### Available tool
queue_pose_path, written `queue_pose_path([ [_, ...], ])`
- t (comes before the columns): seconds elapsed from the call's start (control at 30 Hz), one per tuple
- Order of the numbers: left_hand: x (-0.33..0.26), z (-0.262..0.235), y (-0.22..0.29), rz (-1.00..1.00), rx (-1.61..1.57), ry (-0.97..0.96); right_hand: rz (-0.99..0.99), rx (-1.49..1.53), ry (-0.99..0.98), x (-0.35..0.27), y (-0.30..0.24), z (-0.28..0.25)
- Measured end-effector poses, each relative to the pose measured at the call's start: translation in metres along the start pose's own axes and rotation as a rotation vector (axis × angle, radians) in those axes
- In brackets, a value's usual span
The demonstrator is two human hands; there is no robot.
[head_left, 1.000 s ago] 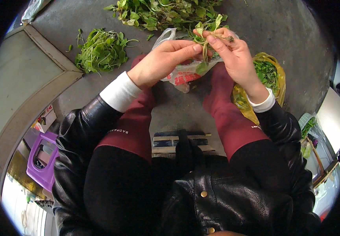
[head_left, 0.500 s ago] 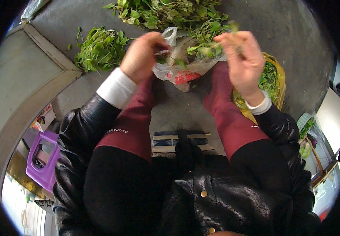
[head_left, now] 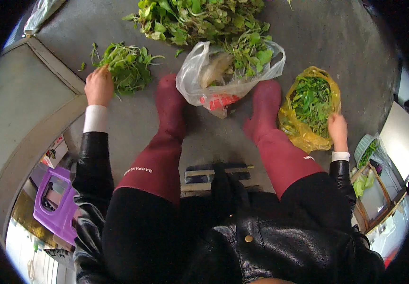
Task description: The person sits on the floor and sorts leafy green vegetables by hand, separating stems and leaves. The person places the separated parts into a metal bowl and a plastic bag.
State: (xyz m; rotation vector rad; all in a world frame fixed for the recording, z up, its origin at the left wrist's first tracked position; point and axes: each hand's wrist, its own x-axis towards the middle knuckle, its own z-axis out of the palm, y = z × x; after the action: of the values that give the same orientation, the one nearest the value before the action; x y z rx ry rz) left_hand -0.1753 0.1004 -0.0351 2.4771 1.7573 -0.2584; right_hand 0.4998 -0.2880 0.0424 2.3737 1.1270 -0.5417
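My left hand reaches to a small pile of leafy greens at the left, its fingers closed at the pile's near edge on some of the greens. On the right, my right hand is at the rim of a yellow plastic bag that holds cut greens. Its fingers look curled together, and whatever they hold cannot be made out. Between my boots lies an opened clear plastic bag with red print, with greens and brownish matter inside.
A large heap of leafy greens lies on the grey floor beyond the clear bag. My maroon boots flank the bag. A pale framed panel and a purple plastic stool stand left. A basket with greens is at far right.
Both hands have moved apart from above the clear bag, the left to the small pile and the right down to the yellow bag. The sprigs seen at the hands no longer show clearly.
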Motion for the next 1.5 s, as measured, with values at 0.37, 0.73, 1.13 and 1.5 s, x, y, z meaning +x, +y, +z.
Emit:
queue_pose_path([
  [0.37,-0.016,-0.028,-0.002,-0.191,0.112,-0.044,-0.583,0.379,0.257,0.047,-0.205,-0.095],
  [0.73,0.009,-0.066,0.103,-0.047,-0.6,0.042,-1.105,0.624,0.455,0.114,-0.381,-0.157],
  [1.13,-0.04,-0.056,0.122,-0.021,-0.679,-0.182,-0.987,0.569,0.175,0.112,-0.387,-0.132],
  [1.5,-0.038,-0.051,0.15,0.058,-0.833,-0.273,-1.087,0.493,0.002,0.079,-0.402,-0.11],
])
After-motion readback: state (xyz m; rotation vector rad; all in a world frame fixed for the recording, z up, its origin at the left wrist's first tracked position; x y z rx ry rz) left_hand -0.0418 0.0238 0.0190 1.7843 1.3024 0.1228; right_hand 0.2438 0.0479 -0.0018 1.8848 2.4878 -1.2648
